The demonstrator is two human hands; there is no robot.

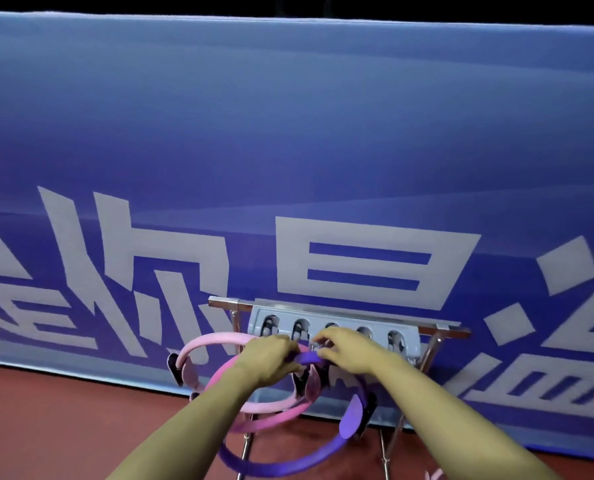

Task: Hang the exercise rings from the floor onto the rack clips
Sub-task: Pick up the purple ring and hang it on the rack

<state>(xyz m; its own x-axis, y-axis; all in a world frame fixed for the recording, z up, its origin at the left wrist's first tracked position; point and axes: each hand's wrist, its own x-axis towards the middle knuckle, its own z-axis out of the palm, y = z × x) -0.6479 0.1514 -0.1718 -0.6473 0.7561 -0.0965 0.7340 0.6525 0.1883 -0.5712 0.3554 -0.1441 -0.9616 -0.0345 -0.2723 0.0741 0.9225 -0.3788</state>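
A grey clip bar with several clips tops a chrome rack standing before a blue banner. Two pink exercise rings hang from the left clips, a pale one and a brighter one. A purple ring hangs in front, its top at the third clip. My left hand grips the top of the purple ring. My right hand pinches at the third clip, just above that ring's top. The clip itself is hidden by my fingers.
The blue banner with large white characters stands right behind the rack. Red floor runs along its foot. A bit of pink shows on the floor at the bottom edge, right of the rack legs.
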